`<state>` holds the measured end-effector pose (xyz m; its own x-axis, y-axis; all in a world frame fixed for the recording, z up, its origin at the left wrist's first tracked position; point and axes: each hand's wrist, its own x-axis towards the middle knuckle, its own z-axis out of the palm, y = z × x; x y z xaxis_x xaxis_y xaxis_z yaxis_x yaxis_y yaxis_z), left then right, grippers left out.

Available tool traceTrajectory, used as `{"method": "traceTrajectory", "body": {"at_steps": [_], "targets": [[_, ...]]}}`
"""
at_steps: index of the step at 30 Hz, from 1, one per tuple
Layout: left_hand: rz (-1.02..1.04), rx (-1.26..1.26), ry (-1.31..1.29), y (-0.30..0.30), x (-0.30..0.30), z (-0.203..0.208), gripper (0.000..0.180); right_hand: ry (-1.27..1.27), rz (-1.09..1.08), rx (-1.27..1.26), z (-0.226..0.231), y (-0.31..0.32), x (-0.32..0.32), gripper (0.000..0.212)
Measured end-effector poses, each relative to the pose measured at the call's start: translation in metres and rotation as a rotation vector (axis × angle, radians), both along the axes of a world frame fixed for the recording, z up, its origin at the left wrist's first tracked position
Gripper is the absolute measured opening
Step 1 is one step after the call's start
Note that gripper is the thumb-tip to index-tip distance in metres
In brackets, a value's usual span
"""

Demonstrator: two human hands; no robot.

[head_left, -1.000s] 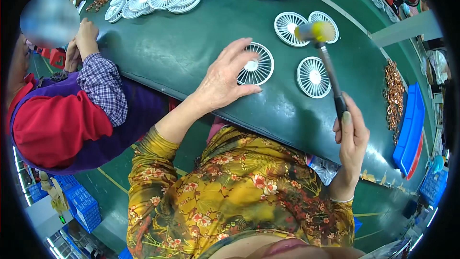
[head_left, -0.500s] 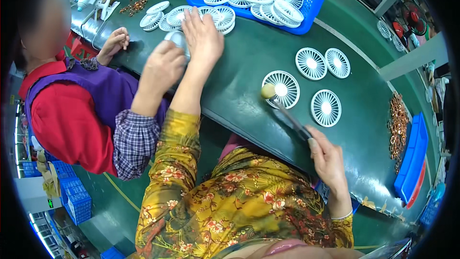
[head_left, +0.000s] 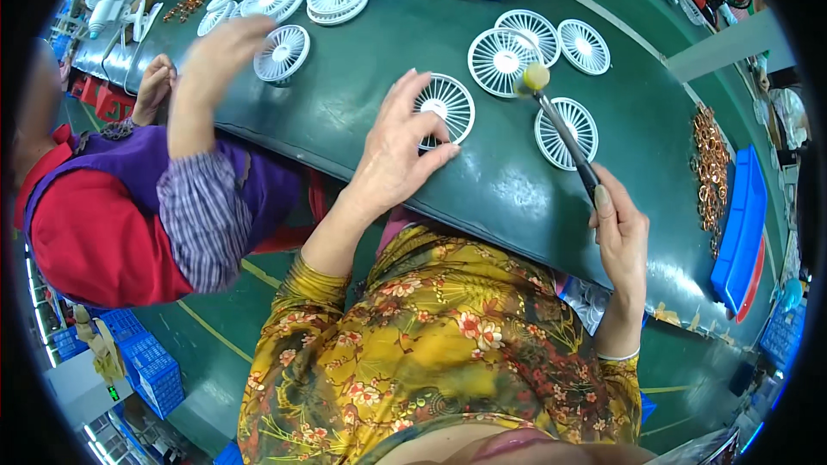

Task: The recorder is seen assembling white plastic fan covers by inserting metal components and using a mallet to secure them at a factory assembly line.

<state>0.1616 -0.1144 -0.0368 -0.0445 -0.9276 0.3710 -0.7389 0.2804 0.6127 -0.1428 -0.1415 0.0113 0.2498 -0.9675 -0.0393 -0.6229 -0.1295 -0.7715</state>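
My left hand [head_left: 398, 151] spread flat, fingers resting on white fan grille [head_left: 444, 108] on green table [head_left: 362, 112]. My right hand [head_left: 620, 232] clenched round mallet [head_left: 564, 133] handle, head pointing 11 o'clock, over second grille [head_left: 504, 60].

Bright, even overhead light glares off the green bench [head_left: 362, 112]; fisheye edges bend and darken; the co-worker's hand [head_left: 226, 50] blurs.
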Motion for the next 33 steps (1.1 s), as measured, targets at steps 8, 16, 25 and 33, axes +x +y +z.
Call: {"method": "traceTrajectory", "body": {"at_steps": [8,16,25,33], "targets": [[0.105,0.062,0.067,-0.011,-0.002,0.006,0.096,0.205,0.323,-0.090,0.003,0.008,0.046,0.029],[-0.044,-0.103,-0.027,-0.031,0.001,0.008,0.088,0.150,0.118,-0.391,0.015,0.029,-0.030,0.029],[-0.289,-0.150,-0.204,-0.076,-0.021,-0.020,0.096,0.559,-0.191,-0.414,-0.026,0.119,-0.061,0.036],[0.011,-0.671,-0.096,-0.247,-0.127,-0.006,0.068,0.642,-0.293,-0.639,-0.034,-0.095,-0.042,0.028]]}}
